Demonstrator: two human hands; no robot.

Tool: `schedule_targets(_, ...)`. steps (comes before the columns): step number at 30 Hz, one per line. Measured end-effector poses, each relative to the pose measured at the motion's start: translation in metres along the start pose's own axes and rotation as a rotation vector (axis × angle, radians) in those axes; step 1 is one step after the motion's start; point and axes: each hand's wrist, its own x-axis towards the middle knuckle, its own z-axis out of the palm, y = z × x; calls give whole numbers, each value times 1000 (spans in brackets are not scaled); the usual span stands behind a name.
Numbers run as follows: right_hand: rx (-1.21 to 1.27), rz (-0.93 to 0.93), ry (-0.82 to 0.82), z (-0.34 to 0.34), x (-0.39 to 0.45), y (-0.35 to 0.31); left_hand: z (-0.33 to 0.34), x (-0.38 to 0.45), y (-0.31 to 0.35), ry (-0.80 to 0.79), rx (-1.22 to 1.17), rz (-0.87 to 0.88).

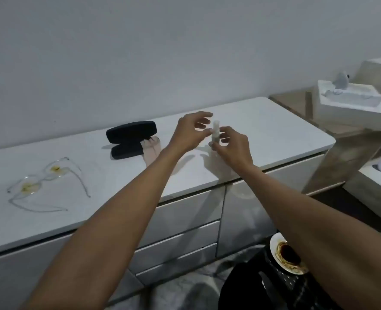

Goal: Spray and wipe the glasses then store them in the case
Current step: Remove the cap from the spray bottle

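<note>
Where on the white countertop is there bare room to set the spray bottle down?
Bare patches: right of the spray bottle toward the countertop's rounded corner, and between the glasses and the case. Crowded: the middle, around case, cloth and both hands.

no readable text, labels, brands or numbers on anything in view

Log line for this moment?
right hand grips spray bottle | left hand at cap | glasses dirty | case open
</note>
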Motion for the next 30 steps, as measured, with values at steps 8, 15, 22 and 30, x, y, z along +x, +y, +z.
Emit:
schedule_targets(8, 212, 70, 50, 11, 6, 4, 16, 6, 5, 1, 13, -9)
schedule_targets(15, 241, 81, 39, 12, 9, 10, 29, 10, 4, 124, -36, -27)
schedule_targets(22, 194, 71, 37, 10, 12, 11, 34, 14, 7, 303, -144, -56)
schedule_targets(30, 160, 93, 55, 8, 16, 14, 27, 1, -16, 319, -168, -121)
